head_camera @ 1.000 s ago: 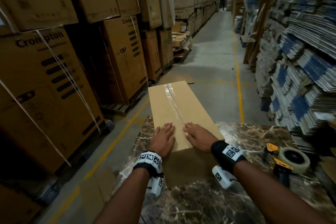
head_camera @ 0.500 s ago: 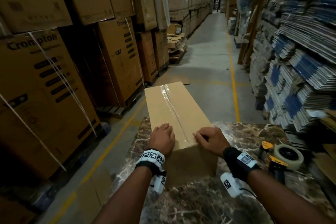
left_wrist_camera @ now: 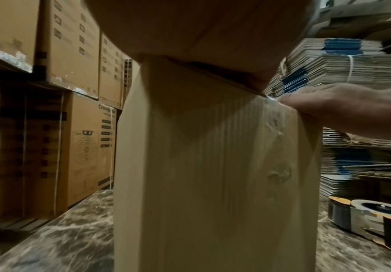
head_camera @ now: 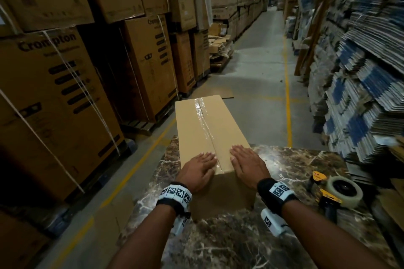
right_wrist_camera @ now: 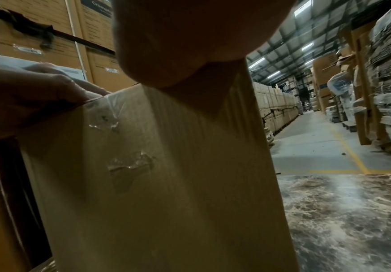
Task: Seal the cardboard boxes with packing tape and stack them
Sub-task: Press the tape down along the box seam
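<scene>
Both hands flat now: left hand (head_camera: 200, 169) and right hand (head_camera: 246, 162) press the cardboard box (head_camera: 207, 129) top beside the tape seam (head_camera: 204, 120); right was curled half a second ago. Box sits on marble table (head_camera: 295, 159), overhanging; dispenser (head_camera: 336, 190) idle. Seal looks done, stacking next.

A plain tan cardboard box (head_camera: 209, 129) with clear glossy tape (head_camera: 204, 116) sits on a brown white-veined marble bench (head_camera: 218, 242), beside a yellow-and-black tape dispenser (head_camera: 328, 194).
</scene>
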Demonstrator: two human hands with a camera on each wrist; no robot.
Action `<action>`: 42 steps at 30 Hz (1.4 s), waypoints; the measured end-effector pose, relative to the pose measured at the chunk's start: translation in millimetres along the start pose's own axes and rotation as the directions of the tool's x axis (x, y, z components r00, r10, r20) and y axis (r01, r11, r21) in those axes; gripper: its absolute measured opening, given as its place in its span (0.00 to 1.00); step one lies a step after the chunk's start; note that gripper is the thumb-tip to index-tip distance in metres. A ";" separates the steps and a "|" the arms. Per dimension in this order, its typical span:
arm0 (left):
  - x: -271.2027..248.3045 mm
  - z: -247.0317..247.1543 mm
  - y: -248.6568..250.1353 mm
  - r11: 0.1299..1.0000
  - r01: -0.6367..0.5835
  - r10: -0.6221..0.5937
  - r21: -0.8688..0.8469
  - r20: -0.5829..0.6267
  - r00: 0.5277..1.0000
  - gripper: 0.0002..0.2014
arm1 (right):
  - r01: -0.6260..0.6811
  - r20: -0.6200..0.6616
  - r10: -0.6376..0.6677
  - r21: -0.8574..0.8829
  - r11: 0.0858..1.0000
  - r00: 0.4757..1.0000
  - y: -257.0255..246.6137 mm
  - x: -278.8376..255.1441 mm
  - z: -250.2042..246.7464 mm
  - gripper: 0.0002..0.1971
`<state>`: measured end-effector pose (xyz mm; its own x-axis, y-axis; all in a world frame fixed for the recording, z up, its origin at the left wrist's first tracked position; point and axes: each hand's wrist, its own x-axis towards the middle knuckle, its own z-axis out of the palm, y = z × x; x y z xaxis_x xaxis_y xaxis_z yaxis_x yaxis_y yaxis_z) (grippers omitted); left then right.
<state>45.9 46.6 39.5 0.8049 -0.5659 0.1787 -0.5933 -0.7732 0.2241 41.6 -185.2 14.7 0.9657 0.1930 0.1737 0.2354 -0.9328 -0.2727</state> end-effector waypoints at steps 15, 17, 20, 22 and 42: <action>-32.0 30.4 3.4 0.911 0.083 -0.207 -0.404 -0.272 0.940 0.15 | 0.067 0.041 -0.065 -0.057 0.996 0.997 2.2 -4.4 1.4 0.56; -30.0 28.2 3.4 0.875 0.131 -0.283 -0.467 -0.271 0.920 0.15 | 0.079 0.043 -0.076 -0.070 0.994 0.996 2.3 -6.2 0.7 0.58; -27.0 29.7 2.3 0.864 0.171 -0.323 -0.474 -0.261 0.910 0.19 | 0.081 0.015 -0.080 -0.077 0.994 0.997 1.4 -8.5 1.6 0.59; -25.7 29.8 2.3 0.860 0.177 -0.333 -0.479 -0.264 0.905 0.20 | 0.087 0.003 -0.087 -0.085 0.993 0.996 0.4 -8.5 2.2 0.59; -19.3 32.9 10.4 0.982 0.136 -0.171 -0.128 -0.324 0.930 0.22 | 0.220 0.045 -0.215 -0.173 0.960 0.976 14.4 -6.9 4.6 0.55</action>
<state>24.5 40.1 6.8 0.8467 -0.3012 0.4386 -0.4747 -0.8001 0.3669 38.9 -198.6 5.2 0.8964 0.4028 0.1851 0.4194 -0.9059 -0.0597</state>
